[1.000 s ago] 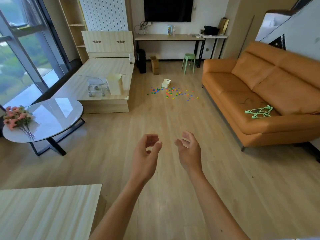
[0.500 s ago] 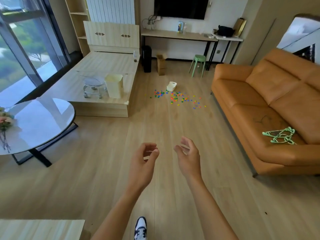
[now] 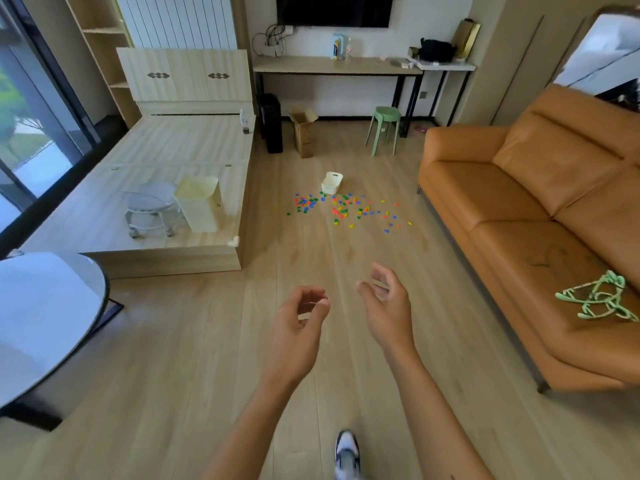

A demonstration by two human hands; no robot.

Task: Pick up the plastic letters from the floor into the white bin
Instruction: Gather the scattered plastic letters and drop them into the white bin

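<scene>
Several small coloured plastic letters [image 3: 341, 210] lie scattered on the wooden floor ahead, in red, blue, green and yellow. A small white bin [image 3: 331, 183] stands upright just behind them. My left hand [image 3: 299, 327] and my right hand [image 3: 386, 306] are held out in front of me, well short of the letters. Both hands hold nothing, with fingers loosely curled and apart.
An orange sofa [image 3: 540, 216] with green hangers [image 3: 601, 301] runs along the right. A low wooden platform [image 3: 156, 188] with a cream bucket [image 3: 199, 202] and clear stool is on the left, a round glass table [image 3: 45, 317] nearer. A green stool [image 3: 385, 128] and a cardboard box [image 3: 304, 133] stand behind the bin. My shoe [image 3: 346, 452] shows below.
The view has moved forward across the floor; the letters and bin are closer and larger. The round table has slid off to the left. Both hands keep the same empty pose.
</scene>
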